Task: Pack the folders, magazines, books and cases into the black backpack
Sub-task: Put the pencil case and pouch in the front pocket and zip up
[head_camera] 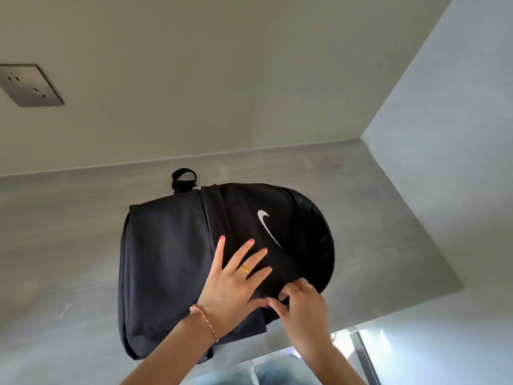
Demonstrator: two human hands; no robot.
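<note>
Black backpack (172,259) lay on the grey tabletop (55,245), frame centre.
Left hand (236,279) pressed flat, fingers spread (ring visible); right hand (299,298) pinched its lower edge.

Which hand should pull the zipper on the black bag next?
Probably the right hand. Its curled fingers already pinch something at the near edge of the backpack, likely the zipper pull, though it is hidden. The left hand lies flat on the front, well placed to hold the bag steady.
</note>
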